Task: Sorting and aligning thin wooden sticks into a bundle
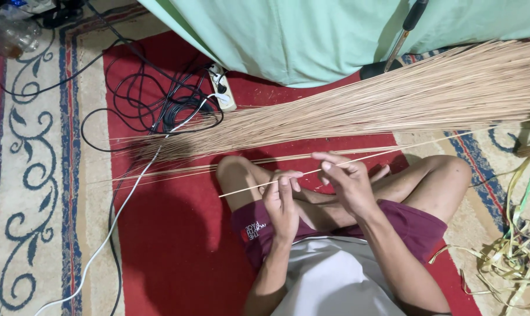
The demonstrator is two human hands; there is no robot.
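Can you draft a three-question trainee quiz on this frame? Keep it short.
1. True or false: both the left hand and the right hand pinch the same thin pale palm-leaf stick.
2. What lies behind the stick? A) heap of thin tan sticks B) metal bucket C) folded newspaper
3. Fill in: the white power strip rests on the ____ patterned carpet.

Key: 1 true; 2 A; 3 red.

bundle of sticks (358,108) ahead of knees, power strip (223,88) behind it, leaf strips (510,251) at right
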